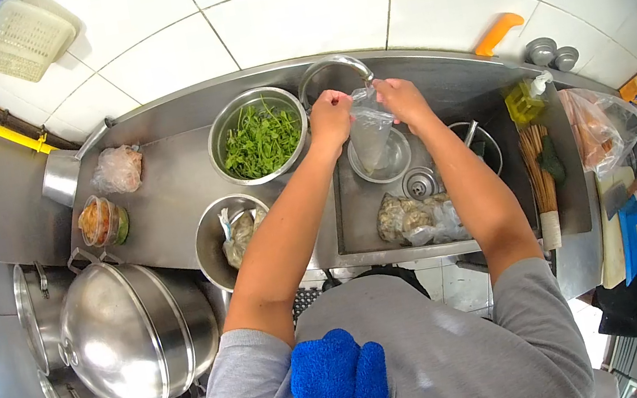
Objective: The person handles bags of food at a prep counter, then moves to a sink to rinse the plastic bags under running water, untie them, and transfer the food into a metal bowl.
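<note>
Under the faucet (pixel 335 65), a clear plastic bag (pixel 370 139) hangs with its mouth held between my two hands. My left hand (pixel 331 120) pinches one side of the bag's rim, and my right hand (pixel 401 102) grips the other. The bag's lower end is over a metal bowl (pixel 402 159) in the sink (pixel 357 222); I cannot tell whether it touches the bowl. Filled plastic bags (pixel 409 218) of pale, lumpy food lie on the sink floor near the drain (pixel 419 182).
Left of the sink are a bowl of leafy greens (pixel 262 136) and a bowl holding a bag (pixel 235 237). A large lidded pot (pixel 135 332) stands front left. A bamboo brush (pixel 541 180) and a soap bottle (pixel 524 101) are at the sink's right side.
</note>
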Motion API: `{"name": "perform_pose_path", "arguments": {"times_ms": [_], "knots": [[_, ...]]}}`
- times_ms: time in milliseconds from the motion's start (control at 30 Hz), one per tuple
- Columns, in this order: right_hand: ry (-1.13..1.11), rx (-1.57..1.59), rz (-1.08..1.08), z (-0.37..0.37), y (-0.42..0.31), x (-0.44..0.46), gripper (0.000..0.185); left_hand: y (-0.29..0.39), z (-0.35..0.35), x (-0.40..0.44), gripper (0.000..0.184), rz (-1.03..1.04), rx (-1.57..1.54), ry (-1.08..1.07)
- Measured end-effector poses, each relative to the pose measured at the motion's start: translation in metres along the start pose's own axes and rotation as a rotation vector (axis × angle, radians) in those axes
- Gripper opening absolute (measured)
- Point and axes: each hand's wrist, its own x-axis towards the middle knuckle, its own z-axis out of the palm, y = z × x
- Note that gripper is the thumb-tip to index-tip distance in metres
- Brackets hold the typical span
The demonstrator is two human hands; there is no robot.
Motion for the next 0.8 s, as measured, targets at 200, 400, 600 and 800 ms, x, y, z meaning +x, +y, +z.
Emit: {"name": "perform_pose_path", "arguments": {"times_ms": [200,400,600,800], "knots": [[0.008,0.005,-0.039,-0.006,-0.006,-0.021,0.039,0.005,0.0,-0.01,0.012,0.044,0.042,-0.033],[-0.144,-0.275,-0.45,-0.008,-0.007,-0.082,0.044,0.047,-0.014,-0.045,0.014,0.236,0.29,-0.238],[0.014,-0.355,-0.532,-0.008,-0.044,-0.126,0.031,0.043,-0.028,-0.082,0.033,0.384,0.066,-0.313],[-0.138,-0.223,-0.467,-0.007,-0.08,-0.155,0.021,-0.021,-0.054,-0.119,0.129,0.579,0.315,-0.293]]}}
